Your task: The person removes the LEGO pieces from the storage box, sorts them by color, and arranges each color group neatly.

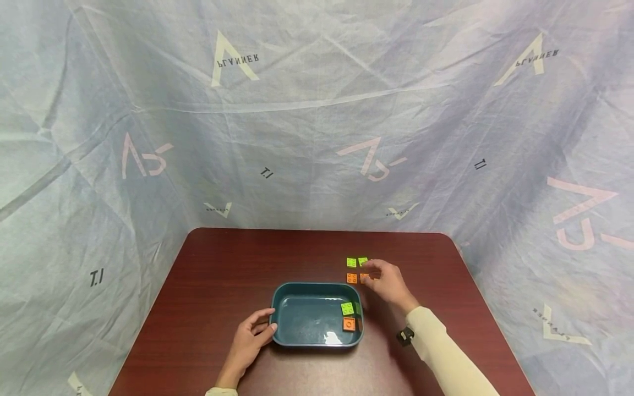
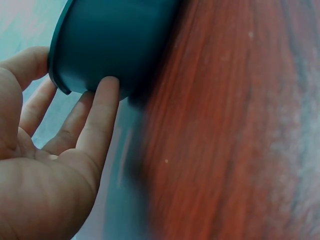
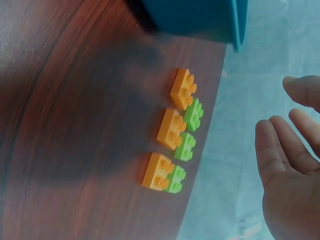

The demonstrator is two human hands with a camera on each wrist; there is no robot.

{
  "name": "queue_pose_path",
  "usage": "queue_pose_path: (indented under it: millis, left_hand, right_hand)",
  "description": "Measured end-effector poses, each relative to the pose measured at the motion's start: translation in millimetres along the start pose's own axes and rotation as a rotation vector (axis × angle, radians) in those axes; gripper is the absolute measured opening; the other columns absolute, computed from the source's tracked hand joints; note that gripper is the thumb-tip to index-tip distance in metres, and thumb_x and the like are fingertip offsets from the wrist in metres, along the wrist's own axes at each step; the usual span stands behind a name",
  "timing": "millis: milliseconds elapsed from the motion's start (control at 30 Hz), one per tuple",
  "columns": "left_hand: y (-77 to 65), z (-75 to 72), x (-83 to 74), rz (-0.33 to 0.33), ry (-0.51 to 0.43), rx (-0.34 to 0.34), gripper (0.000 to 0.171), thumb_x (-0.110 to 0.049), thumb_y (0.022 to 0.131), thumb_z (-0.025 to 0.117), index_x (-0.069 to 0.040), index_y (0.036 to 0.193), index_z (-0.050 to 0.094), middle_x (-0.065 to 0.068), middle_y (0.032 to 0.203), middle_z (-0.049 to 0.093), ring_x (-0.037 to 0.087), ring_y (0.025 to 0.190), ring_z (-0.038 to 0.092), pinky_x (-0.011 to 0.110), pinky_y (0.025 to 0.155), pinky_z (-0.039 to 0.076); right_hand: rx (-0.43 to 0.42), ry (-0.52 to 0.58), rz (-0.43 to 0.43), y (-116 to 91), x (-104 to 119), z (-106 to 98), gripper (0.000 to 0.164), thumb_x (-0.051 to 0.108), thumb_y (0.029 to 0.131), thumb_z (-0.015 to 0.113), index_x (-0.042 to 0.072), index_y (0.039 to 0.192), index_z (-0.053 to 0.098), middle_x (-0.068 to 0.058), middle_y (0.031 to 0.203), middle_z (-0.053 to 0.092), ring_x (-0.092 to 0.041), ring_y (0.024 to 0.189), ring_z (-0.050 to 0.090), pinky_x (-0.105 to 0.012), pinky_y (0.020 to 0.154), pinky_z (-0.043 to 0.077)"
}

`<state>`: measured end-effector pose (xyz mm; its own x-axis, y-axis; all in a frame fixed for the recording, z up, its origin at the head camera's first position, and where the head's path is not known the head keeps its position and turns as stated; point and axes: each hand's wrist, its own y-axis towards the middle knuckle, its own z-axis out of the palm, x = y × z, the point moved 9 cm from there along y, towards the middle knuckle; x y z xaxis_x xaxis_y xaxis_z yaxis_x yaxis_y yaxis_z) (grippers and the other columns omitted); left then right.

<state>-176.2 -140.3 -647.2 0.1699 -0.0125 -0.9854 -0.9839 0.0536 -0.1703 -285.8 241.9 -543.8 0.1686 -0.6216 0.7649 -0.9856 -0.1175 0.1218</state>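
Note:
My left hand [image 1: 250, 338] touches the left end of a dark teal rectangular dish [image 1: 297, 345]. In the left wrist view its fairly straight fingers [image 2: 100, 115] meet the outer wall, with the thumb at the rim. A green toy brick [image 1: 347, 308] and an orange toy brick [image 1: 349, 324] lie at the dish's right end. My right hand [image 1: 391, 286] hovers over loose bricks beyond the dish's right corner, fingers apart and holding nothing. Beneath it, the right wrist view shows three orange bricks [image 3: 171, 129] in a row alongside three green bricks [image 3: 185, 146], studs up.
A dark red wood-grain table [image 1: 218, 286] with rounded far corners carries everything. Pale printed cloth [image 1: 312, 137] hangs behind it and along both sides. A small black device [image 1: 405, 336] is strapped at the right wrist.

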Motion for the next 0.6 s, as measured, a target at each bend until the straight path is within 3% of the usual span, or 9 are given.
queue_pose_path:
  millis: [300,467,600]
  left_hand:
    - [0.2,0.1,0.4,-0.001,-0.014,0.001,0.046,-0.018,0.095,0.081,-0.015,0.140,0.068,0.018,0.135,0.067,0.031,0.120,0.069,0.031,0.084,0.063]
    - [-0.2,0.4,-0.1,-0.004,-0.018,0.002,0.047,-0.017,0.095,0.081,-0.013,0.140,0.067,0.019,0.136,0.067,0.031,0.120,0.069,0.031,0.084,0.063]
    - [-0.3,0.4,0.1,-0.004,-0.020,0.000,0.047,-0.016,0.095,0.081,-0.012,0.140,0.067,0.020,0.135,0.067,0.029,0.118,0.069,0.031,0.084,0.063]
  right_hand:
    - [0.123,0.004,-0.148,-5,25,21,0.038,0.004,0.087,0.086,-0.001,0.123,0.074,-0.018,0.120,0.075,-0.039,0.107,0.075,-0.047,0.088,0.064]
    - [0.205,-0.058,-0.219,-10,34,37,0.033,0.008,0.088,0.086,0.005,0.120,0.076,-0.013,0.119,0.076,-0.029,0.106,0.075,-0.041,0.089,0.064]
    - [0.279,-0.090,-0.228,-13,35,50,0.032,0.011,0.090,0.085,0.005,0.120,0.076,-0.009,0.119,0.077,-0.025,0.105,0.075,-0.040,0.090,0.063]
